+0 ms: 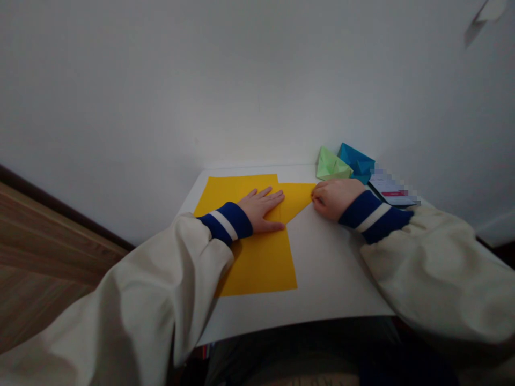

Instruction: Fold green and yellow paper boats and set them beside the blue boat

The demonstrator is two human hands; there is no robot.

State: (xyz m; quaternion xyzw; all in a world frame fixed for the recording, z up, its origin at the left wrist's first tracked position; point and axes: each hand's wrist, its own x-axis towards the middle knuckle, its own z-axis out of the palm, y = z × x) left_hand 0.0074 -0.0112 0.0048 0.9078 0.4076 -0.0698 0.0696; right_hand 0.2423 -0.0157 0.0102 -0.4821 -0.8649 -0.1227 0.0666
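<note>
A yellow sheet of paper [257, 257] lies on a small white table [330, 289], with one part folded out into a point toward the right. My left hand [263, 210] lies flat on the sheet, fingers stretched out, pressing it down. My right hand [336, 197] is curled closed at the tip of the folded yellow point, its fingertips pinching or pressing the paper's corner.
A folded light green paper shape [330, 165] and a folded blue paper shape [357, 161] sit at the table's far right corner. A flat card or booklet [392, 190] lies beside them. A white wall rises behind the table; wooden floor shows at left.
</note>
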